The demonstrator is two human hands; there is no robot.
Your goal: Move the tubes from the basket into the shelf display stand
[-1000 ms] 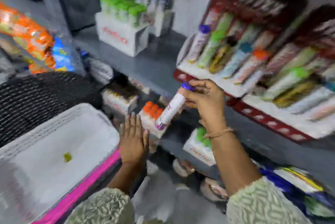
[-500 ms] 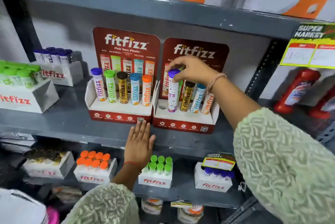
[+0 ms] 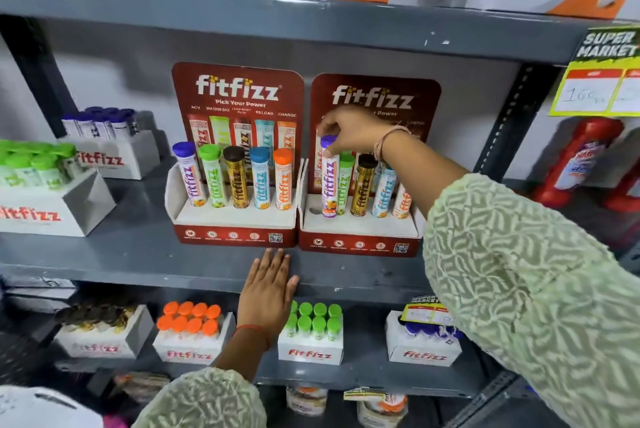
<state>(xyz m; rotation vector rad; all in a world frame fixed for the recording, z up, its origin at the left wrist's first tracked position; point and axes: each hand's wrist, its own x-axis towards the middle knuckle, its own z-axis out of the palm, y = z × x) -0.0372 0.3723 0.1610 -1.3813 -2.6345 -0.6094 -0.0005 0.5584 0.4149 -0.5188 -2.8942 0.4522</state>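
Observation:
Two red Fitfizz display stands sit side by side on the grey shelf (image 3: 138,254). The left stand (image 3: 235,232) holds several upright tubes. In the right stand (image 3: 360,240), a purple-capped tube (image 3: 329,185) stands at the leftmost slot, tilted slightly, with my right hand (image 3: 353,131) gripping its cap from above. Green, gold, blue and orange tubes stand to its right, partly hidden by my arm. My left hand (image 3: 268,289) rests flat and open on the shelf's front edge. A white corner of the basket (image 3: 38,407) shows at the bottom left.
White Fitfizz boxes of green-capped tubes (image 3: 41,206) and purple-capped tubes (image 3: 104,147) stand on the left of the shelf. The lower shelf holds boxes with orange caps (image 3: 188,334), green caps (image 3: 311,334) and purple caps (image 3: 424,341). Red bottles (image 3: 581,164) stand at right.
My right hand carried the purple-capped tube up from beside the basket to the right stand and lowered it into the leftmost slot. My left hand moved from the basket edge onto the shelf edge.

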